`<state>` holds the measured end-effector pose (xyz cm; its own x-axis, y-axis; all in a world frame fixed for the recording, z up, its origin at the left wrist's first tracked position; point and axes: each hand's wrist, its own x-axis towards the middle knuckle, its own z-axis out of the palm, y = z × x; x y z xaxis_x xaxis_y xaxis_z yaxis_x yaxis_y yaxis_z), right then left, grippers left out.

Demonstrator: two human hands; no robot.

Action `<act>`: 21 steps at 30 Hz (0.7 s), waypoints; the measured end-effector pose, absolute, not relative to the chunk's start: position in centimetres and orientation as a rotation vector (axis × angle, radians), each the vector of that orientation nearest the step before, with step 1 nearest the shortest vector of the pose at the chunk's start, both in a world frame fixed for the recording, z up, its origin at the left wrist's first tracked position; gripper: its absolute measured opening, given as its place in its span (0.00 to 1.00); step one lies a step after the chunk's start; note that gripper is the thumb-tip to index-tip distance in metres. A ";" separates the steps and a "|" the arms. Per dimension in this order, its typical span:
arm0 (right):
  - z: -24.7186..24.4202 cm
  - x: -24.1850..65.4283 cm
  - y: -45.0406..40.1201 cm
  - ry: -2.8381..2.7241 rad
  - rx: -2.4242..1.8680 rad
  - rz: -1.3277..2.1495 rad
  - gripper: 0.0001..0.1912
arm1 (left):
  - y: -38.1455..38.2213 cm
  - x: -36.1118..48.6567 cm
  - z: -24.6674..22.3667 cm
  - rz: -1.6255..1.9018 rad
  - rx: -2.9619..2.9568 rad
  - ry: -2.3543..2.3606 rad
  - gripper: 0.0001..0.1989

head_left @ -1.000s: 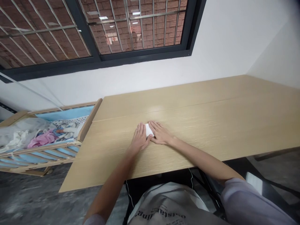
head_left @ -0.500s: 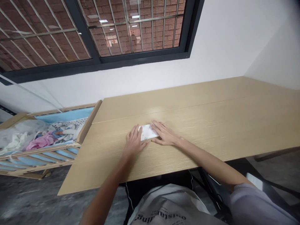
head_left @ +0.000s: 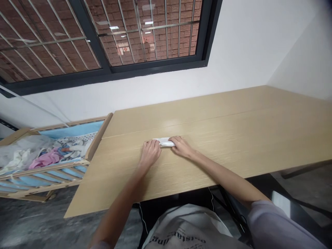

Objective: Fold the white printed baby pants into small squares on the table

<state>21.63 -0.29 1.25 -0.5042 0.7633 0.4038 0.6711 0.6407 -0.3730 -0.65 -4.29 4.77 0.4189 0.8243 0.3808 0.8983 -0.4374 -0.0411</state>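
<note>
We see a small, white, oblong bundle lying on the pale wood-grain table. Our left hand and right hand have curled grips closed on its opposite ends. Left of us stands a blue-lined wooden crib.

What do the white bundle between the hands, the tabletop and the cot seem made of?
White bundle: probably matte fabric, from its soft, folded look; paper isn't ruled out.
Tabletop: wood or wood-look laminate, slightly glossy, with grain-like streaks and a soft reflection.
Cot: apparently smooth, pale wood, judging by its tan rails and slats.
</note>
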 end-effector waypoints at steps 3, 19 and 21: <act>3.5 22.2 0.3 -2.232 -1.059 0.410 0.17 | -5.2 -0.3 6.7 -0.510 -2.320 -1.594 0.17; 6.5 19.8 6.5 -2.077 -1.034 1.447 0.21 | -10.1 0.6 5.4 -0.697 -2.419 -2.370 0.16; 4.9 19.4 7.0 -2.098 -1.055 1.439 0.21 | -10.0 1.0 4.9 -0.455 -2.375 -2.390 0.14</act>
<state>19.40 7.04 4.89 -0.6432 0.7594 -0.0977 0.3646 0.1916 -0.9112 0.98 -9.97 4.86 -0.0070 1.0000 0.0037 0.9315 0.0051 0.3637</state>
